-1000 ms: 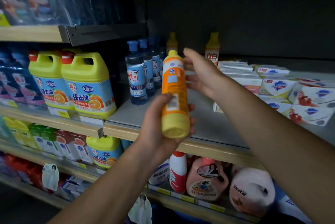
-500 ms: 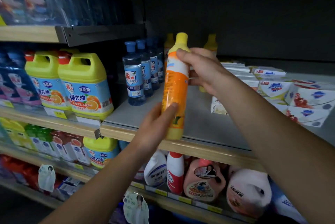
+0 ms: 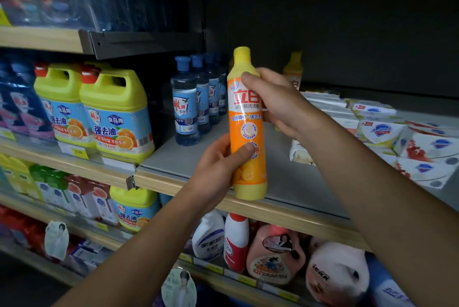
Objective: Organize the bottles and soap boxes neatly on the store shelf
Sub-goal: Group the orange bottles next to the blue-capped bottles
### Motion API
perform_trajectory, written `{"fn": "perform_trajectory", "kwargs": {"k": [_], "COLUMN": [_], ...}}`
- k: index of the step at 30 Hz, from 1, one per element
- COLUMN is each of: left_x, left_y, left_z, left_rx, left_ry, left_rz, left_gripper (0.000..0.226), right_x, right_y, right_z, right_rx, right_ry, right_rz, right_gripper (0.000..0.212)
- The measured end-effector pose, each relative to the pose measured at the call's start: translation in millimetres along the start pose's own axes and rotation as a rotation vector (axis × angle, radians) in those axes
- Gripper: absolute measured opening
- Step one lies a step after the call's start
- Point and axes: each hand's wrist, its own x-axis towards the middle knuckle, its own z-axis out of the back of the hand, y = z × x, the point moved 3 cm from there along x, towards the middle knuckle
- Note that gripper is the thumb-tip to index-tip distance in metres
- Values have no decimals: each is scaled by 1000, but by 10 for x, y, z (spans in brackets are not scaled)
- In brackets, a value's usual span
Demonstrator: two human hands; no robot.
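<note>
An orange and yellow dish-soap bottle [image 3: 246, 118] stands upright in front of the grey shelf [image 3: 285, 182], its label facing me. My left hand [image 3: 218, 170] grips its lower part, thumb across the front. My right hand [image 3: 278, 100] holds its upper part, fingers curled over the shoulder. A row of blue-capped clear bottles [image 3: 185, 100] stands to the left on the shelf. Another yellow and orange bottle [image 3: 293, 68] stands at the back. Stacked white soap boxes [image 3: 382, 130] fill the shelf's right side.
Yellow jugs [image 3: 116, 113] with orange-fruit labels stand on the neighbouring shelf to the left. An upper shelf [image 3: 104, 42] overhangs them. The lower shelf holds spray bottles [image 3: 208, 234], a red and white bottle [image 3: 236, 239] and pink refill jugs [image 3: 275, 257].
The bottle has been turned so its front label faces me and now stands straighter. My left hand closed round its lower part and my right hand shifted down over its shoulder.
</note>
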Motion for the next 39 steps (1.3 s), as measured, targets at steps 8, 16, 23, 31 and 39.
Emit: {"fn": "perform_trajectory", "kwargs": {"k": [8,16,23,31,39], "left_x": [179,290,415,469,911], "left_y": [-59,45,72,149,224], "left_z": [198,422,534,578,734], "left_rx": [595,818,908,995,1050], "left_ry": [-144,-255,-306,-463,-485], "left_rz": [-156,-251,-267,-341,-229], "left_gripper": [48,62,52,65,58], "right_x": [-32,-73,64,118,136], "right_y": [-91,-245,-793,-1655,-1818], "right_z": [-31,-269,-88,-7,-13], "right_rx": [-45,-301,-450,-1032,-1029], "right_ry": [-209,-226,-183,159,134], "right_rz": [225,403,183,-95,-78], "right_gripper": [39,56,55,66,57]}}
